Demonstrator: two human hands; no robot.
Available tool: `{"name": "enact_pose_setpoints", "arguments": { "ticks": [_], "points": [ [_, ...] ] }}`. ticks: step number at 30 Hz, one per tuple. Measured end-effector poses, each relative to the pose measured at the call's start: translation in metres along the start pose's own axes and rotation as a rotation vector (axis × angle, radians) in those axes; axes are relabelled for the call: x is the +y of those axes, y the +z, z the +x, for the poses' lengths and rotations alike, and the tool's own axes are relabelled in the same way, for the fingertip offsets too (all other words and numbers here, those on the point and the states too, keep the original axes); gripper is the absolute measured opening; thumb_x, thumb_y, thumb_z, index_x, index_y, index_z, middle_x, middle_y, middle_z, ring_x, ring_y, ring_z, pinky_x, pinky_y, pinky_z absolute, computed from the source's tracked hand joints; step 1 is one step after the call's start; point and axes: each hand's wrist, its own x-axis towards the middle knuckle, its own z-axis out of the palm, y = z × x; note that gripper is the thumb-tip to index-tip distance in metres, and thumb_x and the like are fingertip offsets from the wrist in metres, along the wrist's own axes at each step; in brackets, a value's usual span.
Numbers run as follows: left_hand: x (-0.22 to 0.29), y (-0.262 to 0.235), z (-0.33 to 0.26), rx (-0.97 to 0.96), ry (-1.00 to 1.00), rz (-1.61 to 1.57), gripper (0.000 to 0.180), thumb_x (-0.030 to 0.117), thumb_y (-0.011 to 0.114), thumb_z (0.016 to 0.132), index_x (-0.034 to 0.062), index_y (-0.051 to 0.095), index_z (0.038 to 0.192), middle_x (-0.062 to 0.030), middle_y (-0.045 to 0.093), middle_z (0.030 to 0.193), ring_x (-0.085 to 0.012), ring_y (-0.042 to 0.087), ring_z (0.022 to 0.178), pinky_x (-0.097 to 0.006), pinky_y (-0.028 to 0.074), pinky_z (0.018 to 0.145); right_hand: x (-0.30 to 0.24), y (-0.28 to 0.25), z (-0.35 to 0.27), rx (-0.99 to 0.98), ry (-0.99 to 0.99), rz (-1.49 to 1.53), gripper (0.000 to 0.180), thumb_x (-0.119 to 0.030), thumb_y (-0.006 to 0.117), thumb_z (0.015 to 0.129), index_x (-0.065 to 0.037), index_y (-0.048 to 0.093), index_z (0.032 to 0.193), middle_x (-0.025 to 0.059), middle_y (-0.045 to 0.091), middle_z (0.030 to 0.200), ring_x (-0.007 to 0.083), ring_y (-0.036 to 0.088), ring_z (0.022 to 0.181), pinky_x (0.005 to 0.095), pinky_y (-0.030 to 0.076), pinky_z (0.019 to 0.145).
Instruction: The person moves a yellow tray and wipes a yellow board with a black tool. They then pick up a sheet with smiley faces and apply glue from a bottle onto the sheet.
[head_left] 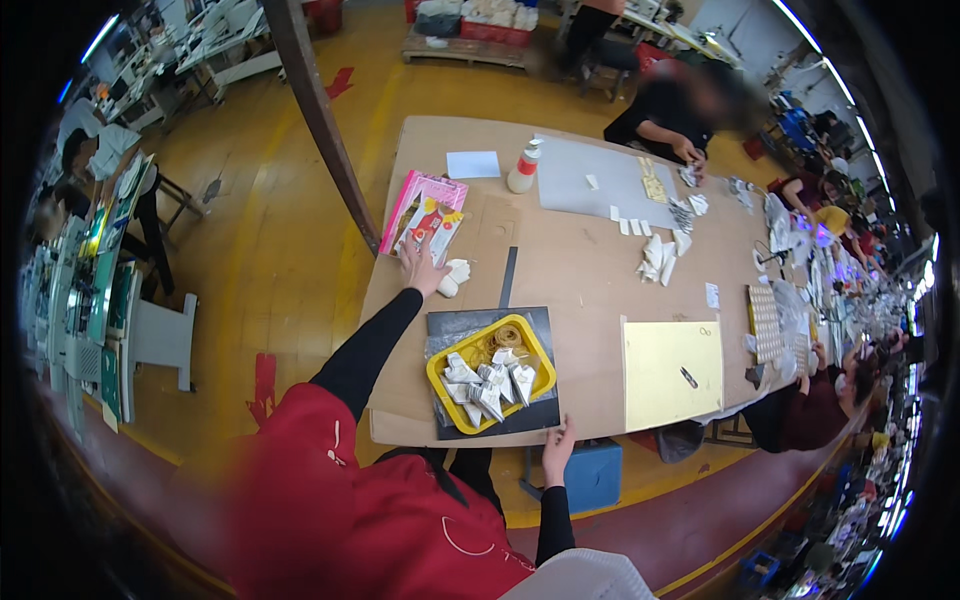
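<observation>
My left hand reaches over the table's left side with its fingers apart. Its fingertips rest at the lower edge of a red and yellow printed packet, which lies on a pink book. Beside that palm sits a small stack of white fabric pieces. My right hand is at the near table edge, fingers stretched out by the corner of a black board. On this board stands a yellow tray holding several bundles of white pieces and a coil of tan elastic bands.
Thread snips lie on a yellow sheet at right. A pump bottle and white pieces are farther back. Across the table, another person's hands handle small pieces. A brown post rises by the left edge.
</observation>
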Motion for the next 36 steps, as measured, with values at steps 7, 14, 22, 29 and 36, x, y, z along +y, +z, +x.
{"name": "enact_pose_setpoints", "arguments": {
  "ticks": [7, 14, 22, 29, 36],
  "points": [
    [-0.002, -0.001, 0.052, -0.133, -0.066, 0.342, 0.117, 0.050, 0.084, 0.060, 0.0261, 0.016, 0.152, -0.0307, 0.017, 0.149, -0.0481, 0.015, 0.140, -0.061, 0.021, 0.110, 0.058, -0.001, 0.086, -0.081, 0.242, -0.412, 0.068, -0.026, 0.058, 0.091, 0.014, 0.032, 0.141, 0.0382, 0.028, 0.146, 0.0450, 0.026, 0.140, 0.0426, 0.022, 0.117],
    [0.006, -0.007, 0.050, -0.060, -0.162, 0.370, 0.105, 0.049, 0.080, 0.063, 0.0153, 0.026, 0.147, -0.0279, 0.038, 0.134, -0.0429, 0.038, 0.126, -0.055, 0.033, 0.103, 0.022, 0.022, 0.098, -0.109, 0.338, -0.666, 0.067, -0.031, 0.050, 0.095, 0.022, 0.035, 0.133, 0.0416, 0.030, 0.142, 0.0507, 0.025, 0.138, 0.0483, 0.024, 0.115],
    [-0.038, 0.010, 0.110, -0.036, -0.206, -0.262, 0.071, 0.034, 0.071, 0.081, 0.0059, 0.040, 0.138, -0.0242, 0.051, 0.127, -0.0340, 0.052, 0.117, -0.044, 0.043, 0.096, 0.039, 0.045, 0.094, -0.123, 0.416, -1.006, 0.063, -0.025, 0.040, 0.096, 0.023, 0.029, 0.136, 0.0419, 0.028, 0.143, 0.0540, 0.024, 0.137, 0.0534, 0.021, 0.114],
    [-0.133, 0.035, 0.135, -0.114, -0.559, -0.762, 0.067, 0.052, 0.047, 0.097, 0.0025, 0.039, 0.141, -0.0117, 0.056, 0.129, -0.0243, 0.057, 0.113, -0.036, 0.048, 0.092, 0.032, 0.028, 0.086, 0.025, 0.311, -0.456, 0.059, -0.016, 0.046, 0.095, 0.016, 0.026, 0.141, 0.0431, 0.022, 0.144, 0.0550, 0.019, 0.138, 0.0534, 0.017, 0.116],
    [-0.173, 0.012, 0.131, -0.128, -0.507, -0.591, 0.059, 0.044, 0.046, 0.099, -0.0012, 0.045, 0.137, -0.0134, 0.057, 0.127, -0.0203, 0.059, 0.109, -0.031, 0.048, 0.089, 0.020, 0.018, 0.085, -0.050, 0.306, -0.391, 0.062, -0.010, 0.052, 0.091, 0.010, 0.026, 0.143, 0.0435, 0.019, 0.144, 0.0543, 0.019, 0.138, 0.0493, 0.020, 0.116]
  ]
}}
